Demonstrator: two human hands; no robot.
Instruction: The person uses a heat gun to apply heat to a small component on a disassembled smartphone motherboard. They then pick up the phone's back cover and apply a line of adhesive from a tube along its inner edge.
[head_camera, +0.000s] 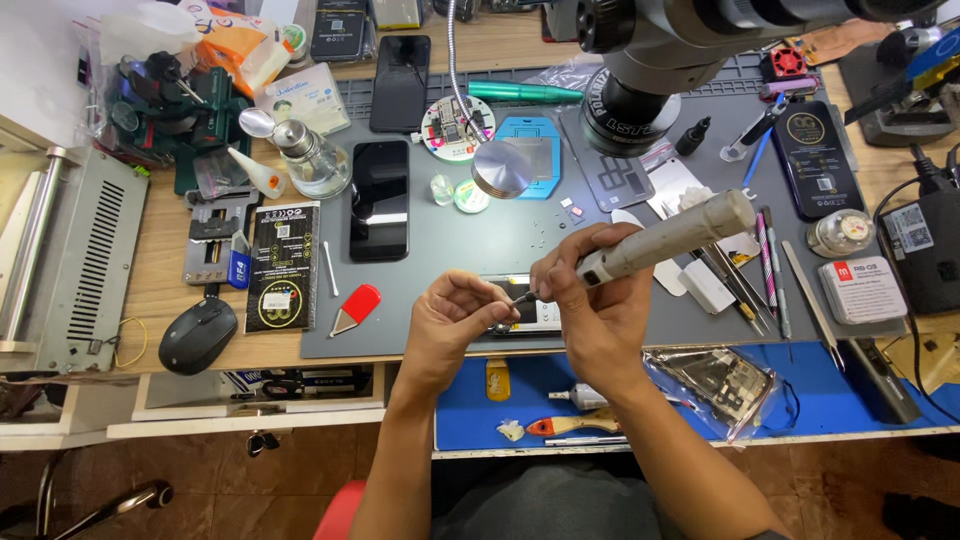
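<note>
Head view shows my right hand (600, 305) gripping one grey electric screwdriver (665, 238), my left hand (455, 315) pinching at its tip, both over one grey mat (470, 235) bearing two dark phones (380, 200).

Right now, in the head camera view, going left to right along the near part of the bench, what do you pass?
Black computer mouse → red-handled scraper → left hand → right hand holding the grey electric screwdriver → clear bag with a circuit board → white box with red mark.

black packet (283, 266) left of mat | white box (862, 290) right
</note>
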